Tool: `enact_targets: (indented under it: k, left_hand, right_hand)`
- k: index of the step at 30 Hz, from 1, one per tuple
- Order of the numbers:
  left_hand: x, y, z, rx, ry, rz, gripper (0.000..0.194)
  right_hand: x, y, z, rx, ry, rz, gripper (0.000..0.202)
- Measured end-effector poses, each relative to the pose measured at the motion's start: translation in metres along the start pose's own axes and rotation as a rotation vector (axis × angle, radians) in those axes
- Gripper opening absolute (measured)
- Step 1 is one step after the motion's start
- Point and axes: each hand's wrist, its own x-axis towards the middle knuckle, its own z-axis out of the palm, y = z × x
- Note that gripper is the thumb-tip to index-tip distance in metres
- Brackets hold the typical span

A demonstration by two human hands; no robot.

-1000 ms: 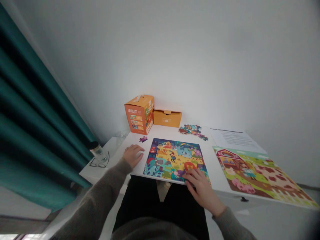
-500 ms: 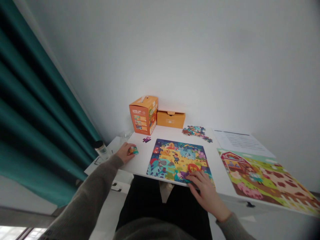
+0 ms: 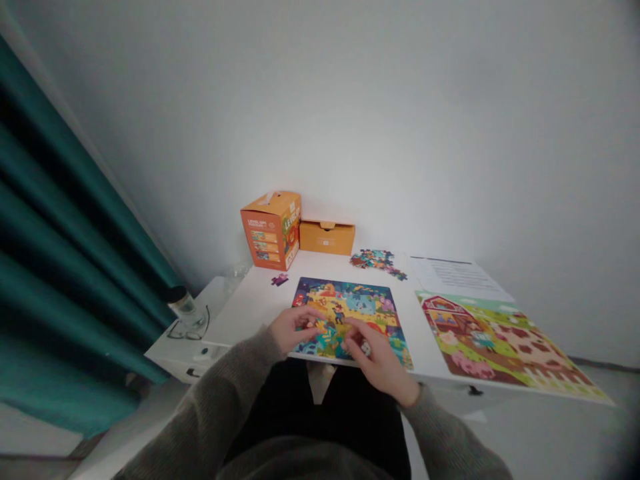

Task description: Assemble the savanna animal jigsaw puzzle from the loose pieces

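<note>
A jigsaw puzzle (image 3: 360,303) of a colourful animal scene, with a dark blue border, lies near the front edge of the white table. Over its lower left part is my left hand (image 3: 295,328), thumb and fingers closed on a puzzle piece (image 3: 325,331) in green, blue and orange. Facing it, my right hand (image 3: 377,357) hovers above the lower middle with thumb and forefinger curled together. A small pale patch shows beneath its fingers; what it is I cannot make out. The hands hide part of the puzzle's lower half.
Behind stand an orange puzzle box (image 3: 273,230) and a low orange carton (image 3: 327,238). Loose pieces (image 3: 375,260) lie at the back, with a purple piece (image 3: 280,279) at left. A farm puzzle (image 3: 500,340) and printed sheet (image 3: 457,275) lie right; a jar (image 3: 183,303) and glasses (image 3: 190,327) left.
My left hand has carried the puzzle piece from the table's left side over to the puzzle. My right hand has lifted from the lower right corner and moved left, its fingers curling.
</note>
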Motion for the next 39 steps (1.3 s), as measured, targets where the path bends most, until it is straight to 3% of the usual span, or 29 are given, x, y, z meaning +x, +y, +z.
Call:
enact_targets:
  k: [4,10,14,20,26,31,36,39]
  left_hand:
    - [0.013,0.009,0.018,-0.065,-0.063,0.024,0.044]
    - [0.019,0.003,0.011,-0.197,0.106,0.023,0.042]
    - [0.014,0.002,0.013,-0.169,0.069,0.024,0.036]
    - [0.014,-0.003,0.018,-0.119,0.091,0.054,0.032]
    - [0.016,-0.015,0.014,-0.064,0.088,0.039,0.028]
    - [0.012,-0.014,0.014,-0.076,0.067,-0.013,0.029]
    - [0.007,-0.014,0.021,-0.158,0.183,-0.048,0.039]
    - [0.003,-0.018,0.027,-0.208,0.182,-0.080,0.043]
  right_hand:
    - [0.018,-0.009,0.016,0.146,-0.018,0.060,0.046]
    - [0.026,-0.006,0.022,0.383,0.087,0.142,0.049]
    - [0.028,-0.009,0.024,0.463,0.116,0.222,0.047]
    - [0.028,-0.002,0.029,0.463,0.094,0.302,0.042]
    - [0.027,0.007,0.029,0.328,0.113,0.241,0.029]
    - [0.027,0.006,0.025,0.169,0.076,0.186,0.022]
    - [0.024,0.006,0.027,0.245,0.088,0.133,0.030]
    - [0.025,0.011,0.030,0.309,0.129,0.188,0.031]
